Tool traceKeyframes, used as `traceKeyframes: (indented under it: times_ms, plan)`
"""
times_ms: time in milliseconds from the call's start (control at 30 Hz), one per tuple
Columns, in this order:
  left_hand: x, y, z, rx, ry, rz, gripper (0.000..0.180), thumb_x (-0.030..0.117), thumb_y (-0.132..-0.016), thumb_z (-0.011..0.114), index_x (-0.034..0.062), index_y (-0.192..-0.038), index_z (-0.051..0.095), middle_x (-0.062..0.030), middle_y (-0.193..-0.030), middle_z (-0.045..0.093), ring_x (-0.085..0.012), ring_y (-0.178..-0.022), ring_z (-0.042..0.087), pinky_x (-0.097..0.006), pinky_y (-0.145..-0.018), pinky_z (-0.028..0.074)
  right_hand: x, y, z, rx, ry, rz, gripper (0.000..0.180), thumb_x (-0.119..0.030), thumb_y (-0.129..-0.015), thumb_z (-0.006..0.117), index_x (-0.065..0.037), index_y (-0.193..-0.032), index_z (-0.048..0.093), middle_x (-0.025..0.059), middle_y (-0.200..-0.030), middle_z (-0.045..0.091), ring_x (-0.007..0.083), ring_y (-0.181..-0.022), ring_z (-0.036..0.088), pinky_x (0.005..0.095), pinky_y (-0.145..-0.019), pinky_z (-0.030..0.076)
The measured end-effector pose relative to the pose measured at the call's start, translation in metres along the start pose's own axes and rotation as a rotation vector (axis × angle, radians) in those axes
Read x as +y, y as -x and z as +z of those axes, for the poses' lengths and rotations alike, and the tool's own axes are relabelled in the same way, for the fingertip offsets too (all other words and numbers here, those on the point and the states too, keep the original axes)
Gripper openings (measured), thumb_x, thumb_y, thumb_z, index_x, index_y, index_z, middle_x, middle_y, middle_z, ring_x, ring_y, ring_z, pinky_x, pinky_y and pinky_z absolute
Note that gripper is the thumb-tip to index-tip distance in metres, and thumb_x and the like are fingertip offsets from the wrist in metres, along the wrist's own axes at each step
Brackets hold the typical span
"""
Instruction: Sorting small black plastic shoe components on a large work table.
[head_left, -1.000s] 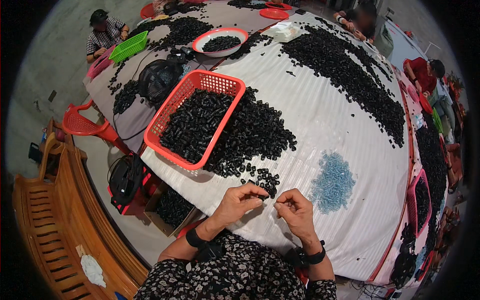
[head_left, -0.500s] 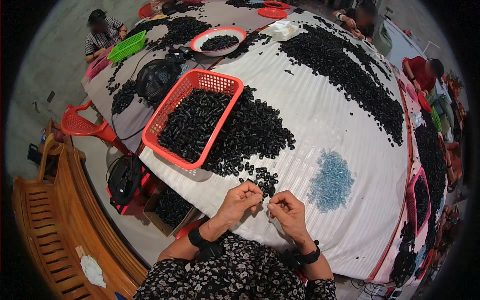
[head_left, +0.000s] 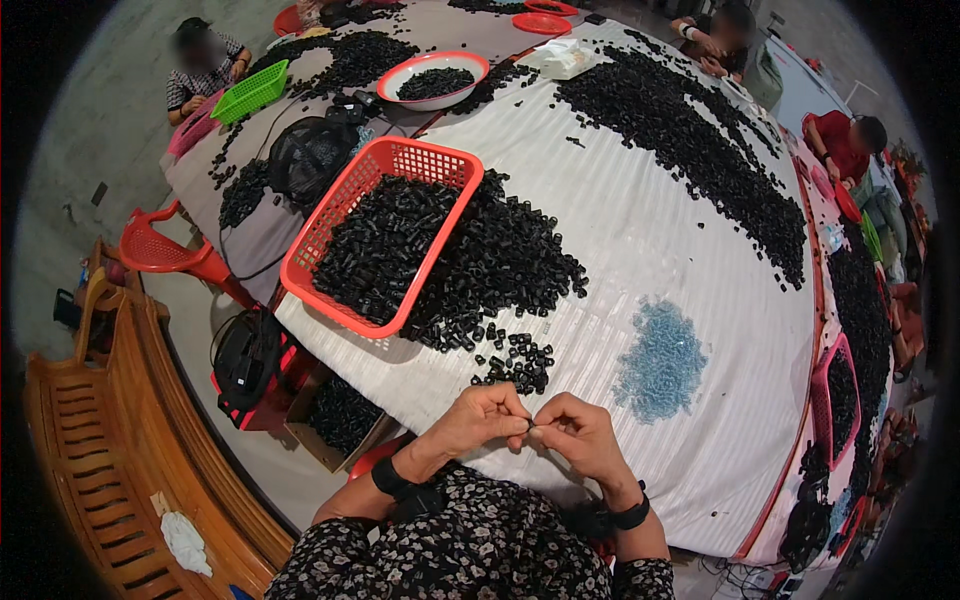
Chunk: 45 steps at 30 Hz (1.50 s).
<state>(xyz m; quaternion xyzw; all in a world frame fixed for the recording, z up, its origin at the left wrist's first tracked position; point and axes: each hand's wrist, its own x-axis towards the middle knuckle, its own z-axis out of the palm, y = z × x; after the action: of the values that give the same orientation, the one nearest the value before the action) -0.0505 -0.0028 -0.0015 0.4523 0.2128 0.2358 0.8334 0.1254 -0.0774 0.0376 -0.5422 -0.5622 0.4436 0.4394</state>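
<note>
1. Compared with a second earlier, the left hand and right hand had drawn together; the gap between them closed and the fingertips now met just above the near table edge.
2. Judged: the two halves of the work were being brought together at that point, a joining or fitting step.
3. Both hands pinched a small dark plastic piece between the fingertips; too small to tell its shape.
4. Just beyond the hands lay a small cluster of black plastic pieces, loose, short and stubby.
5. Farther out, left of the hands: a red plastic mesh basket full of the same pieces.
6. Right of the hands: a pale blue heap of small parts on the white striped table cover.
</note>
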Motion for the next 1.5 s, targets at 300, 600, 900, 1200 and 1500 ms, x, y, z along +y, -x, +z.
traceKeyframes:
  times_ms: [300,600,900,1200,1500]
  plan:
    - [-0.001,0.002,0.003,-0.176,0.045,-0.059,0.010,0.005,-0.082,0.064,-0.0024,-0.085,0.058,-0.0098,-0.077,0.062,-0.0139,-0.065,0.062,-0.025,-0.061,0.052,0.025,-0.003,-0.017,-0.375,-0.424,0.379,0.015,-0.006,-0.077,0.069,-0.004,-0.074,0.054,-0.0030,-0.068,0.052,0.0037,-0.061,0.047,0.0188,-0.053,0.037]
    - [-0.007,0.001,-0.003,-0.054,0.156,-0.003,0.007,0.004,-0.085,0.060,-0.0018,-0.084,0.056,-0.0101,-0.075,0.062,-0.0126,-0.063,0.060,-0.026,-0.061,0.052,0.048,-0.060,-0.026,0.204,0.508,-0.100,0.009,-0.005,-0.082,0.054,-0.003,-0.091,0.058,0.0154,-0.081,0.051,0.0333,-0.072,0.054,0.0390,-0.063,0.044]
    - [-0.008,0.001,-0.009,0.006,0.158,-0.020,0.007,0.004,-0.086,0.058,-0.0022,-0.088,0.056,-0.0093,-0.078,0.062,-0.0129,-0.065,0.060,-0.026,-0.062,0.051,0.039,-0.070,-0.018,0.074,0.706,-0.091,0.012,-0.007,-0.080,0.057,-0.002,-0.088,0.050,0.0159,-0.080,0.048,0.0354,-0.073,0.052,0.0422,-0.064,0.043]
    - [-0.006,0.000,-0.012,0.158,0.195,0.024,0.009,0.005,-0.088,0.055,-0.0011,-0.094,0.054,-0.0082,-0.079,0.062,-0.0128,-0.067,0.060,-0.026,-0.063,0.051,0.021,-0.056,-0.019,0.059,0.194,0.193,0.009,-0.004,-0.080,0.056,0.000,-0.086,0.051,0.0104,-0.077,0.054,0.0177,-0.068,0.054,0.0282,-0.063,0.044]
    - [-0.004,-0.003,-0.009,0.197,0.196,0.037,0.009,0.005,-0.088,0.055,-0.0005,-0.095,0.053,-0.0097,-0.080,0.061,-0.0128,-0.067,0.060,-0.029,-0.061,0.052,0.020,-0.031,0.001,-0.042,-0.360,0.173,0.013,-0.005,-0.087,0.054,-0.001,-0.099,0.055,0.0016,-0.081,0.055,0.0052,-0.066,0.053,0.0185,-0.057,0.045]
